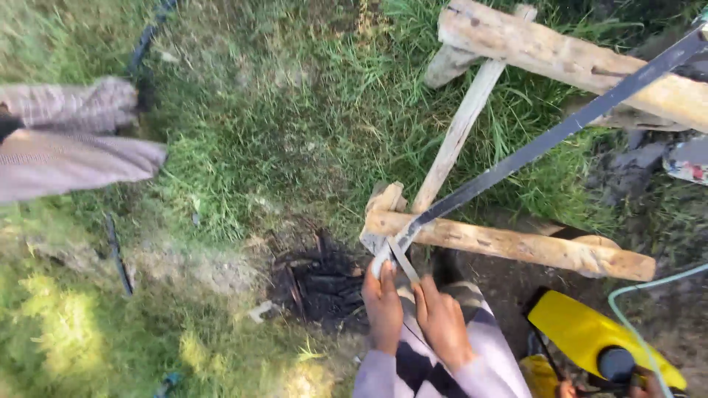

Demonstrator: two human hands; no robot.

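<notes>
A long dark machete blade (531, 147) runs from the upper right down to my hands and rests across a rough wooden beam (516, 247). My left hand (383, 304) is closed around the blade's tip. Just to its right, my right hand (442, 323) grips a thin flat metal file (403, 259), whose far end lies against the blade near the tip. Both my sleeves are striped purple and white.
The beam belongs to a crude wooden frame (560, 55) lying on grass. A charred patch (318, 284) sits left of my hands. A yellow container (582, 332) with a black cap and a pale hose (627, 309) is lower right. Another person's sleeve (74, 147) shows at far left.
</notes>
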